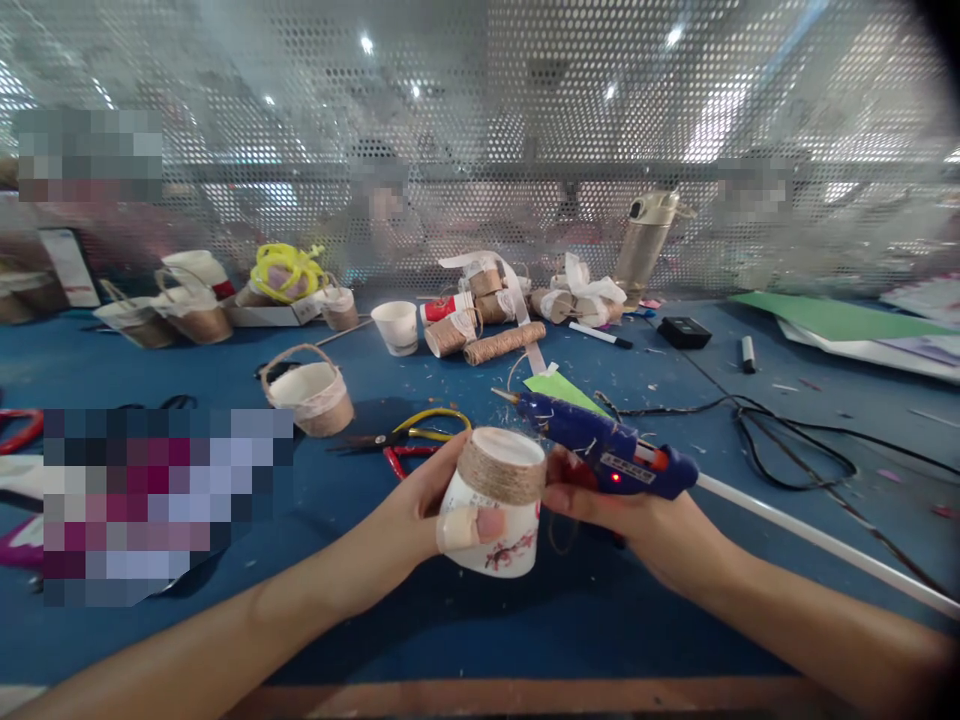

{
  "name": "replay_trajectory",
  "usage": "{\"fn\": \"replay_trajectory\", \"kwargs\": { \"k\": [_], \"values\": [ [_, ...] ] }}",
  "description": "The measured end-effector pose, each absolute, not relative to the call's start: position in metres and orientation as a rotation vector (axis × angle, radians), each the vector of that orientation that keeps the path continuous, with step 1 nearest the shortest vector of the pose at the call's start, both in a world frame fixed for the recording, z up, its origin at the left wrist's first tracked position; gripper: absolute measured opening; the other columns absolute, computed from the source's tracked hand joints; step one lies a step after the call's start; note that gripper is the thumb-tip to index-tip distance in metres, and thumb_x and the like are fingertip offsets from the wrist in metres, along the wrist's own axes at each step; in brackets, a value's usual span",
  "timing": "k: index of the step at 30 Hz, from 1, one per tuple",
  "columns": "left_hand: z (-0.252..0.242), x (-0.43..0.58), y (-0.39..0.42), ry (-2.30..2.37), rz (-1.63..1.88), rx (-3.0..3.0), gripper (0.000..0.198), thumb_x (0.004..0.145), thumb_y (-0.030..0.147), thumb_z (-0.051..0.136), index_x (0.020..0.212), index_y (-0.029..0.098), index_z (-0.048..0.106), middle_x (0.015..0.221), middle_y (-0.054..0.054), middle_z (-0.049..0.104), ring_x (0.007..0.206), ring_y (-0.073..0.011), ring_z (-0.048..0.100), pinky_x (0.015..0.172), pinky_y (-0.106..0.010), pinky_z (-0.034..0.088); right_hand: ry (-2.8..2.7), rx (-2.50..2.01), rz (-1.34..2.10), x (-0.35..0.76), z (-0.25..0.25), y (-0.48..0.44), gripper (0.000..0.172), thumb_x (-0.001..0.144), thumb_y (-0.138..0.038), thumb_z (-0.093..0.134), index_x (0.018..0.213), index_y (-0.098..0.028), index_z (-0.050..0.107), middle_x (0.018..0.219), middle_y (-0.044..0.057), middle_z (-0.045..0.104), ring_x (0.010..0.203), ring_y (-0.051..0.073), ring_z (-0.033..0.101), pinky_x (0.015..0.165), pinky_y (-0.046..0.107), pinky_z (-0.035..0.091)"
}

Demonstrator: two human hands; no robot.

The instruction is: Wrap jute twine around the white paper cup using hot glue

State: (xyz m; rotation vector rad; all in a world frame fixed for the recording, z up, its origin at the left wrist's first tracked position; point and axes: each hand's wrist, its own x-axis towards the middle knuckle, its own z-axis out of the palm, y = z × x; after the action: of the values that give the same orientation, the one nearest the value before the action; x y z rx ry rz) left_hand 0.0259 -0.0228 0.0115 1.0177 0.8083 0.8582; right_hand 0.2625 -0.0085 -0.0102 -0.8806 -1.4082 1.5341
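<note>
My left hand [431, 510] is wrapped round a white paper cup [496, 505] with brown twine wound about its rim and a red flower print near its base. A bandage covers my left thumb, which presses on the cup's side. My right hand [630, 515] grips a blue hot glue gun [604, 448] just right of the cup, its nozzle pointing up and left over the rim. A red light glows on the gun, and its black cord [757, 440] trails off to the right across the blue table [420, 620].
Yellow-handled scissors [420, 428] and red-handled pliers lie just behind the cup. A twine-trimmed cup basket [311, 392], a plain white cup [396, 326], a twine spool [504, 342], several wrapped cups, a marker [600, 335] and a bottle [643, 240] stand farther back. Green paper [832, 318] lies at the right.
</note>
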Motion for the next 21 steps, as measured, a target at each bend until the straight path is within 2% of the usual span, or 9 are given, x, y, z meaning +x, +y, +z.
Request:
{"fn": "replay_trajectory", "kwargs": {
  "k": [4,14,18,21],
  "values": [
    [0.009,0.025,-0.020,0.766,0.860,1.021,0.044,0.075,0.036,0.098,0.115,0.030,0.081,0.114,-0.001,0.085,0.100,-0.0182,0.074,0.086,-0.024,0.056,-1.423,-0.893,1.507,0.264,-0.015,-0.007,0.020,0.087,-0.040,0.087,0.083,-0.023,0.077,0.083,-0.001,0.074,0.075,0.015,0.065,0.070,0.028,0.055],
    [0.005,0.022,-0.020,0.759,0.834,1.041,0.050,0.076,0.039,0.097,0.121,0.029,0.078,0.118,-0.003,0.084,0.096,-0.0199,0.075,0.085,-0.028,0.057,-1.418,-0.902,1.525,0.263,-0.012,-0.007,0.019,0.086,-0.035,0.089,0.081,-0.024,0.075,0.080,-0.004,0.074,0.076,0.012,0.062,0.071,0.024,0.050],
    [0.010,0.025,-0.024,0.791,0.818,1.023,0.057,0.076,0.042,0.097,0.129,0.032,0.076,0.125,0.000,0.082,0.109,-0.0184,0.073,0.090,-0.024,0.053,-1.363,-0.961,1.478,0.261,-0.014,-0.008,0.019,0.080,-0.036,0.093,0.082,-0.024,0.078,0.081,-0.003,0.074,0.077,0.013,0.065,0.072,0.026,0.054],
    [0.006,0.026,-0.021,0.798,0.760,1.019,0.055,0.076,0.038,0.098,0.126,0.031,0.076,0.122,-0.001,0.084,0.112,-0.0207,0.073,0.093,-0.028,0.054,-1.319,-0.996,1.439,0.259,-0.017,-0.006,0.022,0.079,-0.039,0.093,0.080,-0.024,0.077,0.080,-0.004,0.072,0.075,0.013,0.064,0.072,0.026,0.054]
  ]
}}
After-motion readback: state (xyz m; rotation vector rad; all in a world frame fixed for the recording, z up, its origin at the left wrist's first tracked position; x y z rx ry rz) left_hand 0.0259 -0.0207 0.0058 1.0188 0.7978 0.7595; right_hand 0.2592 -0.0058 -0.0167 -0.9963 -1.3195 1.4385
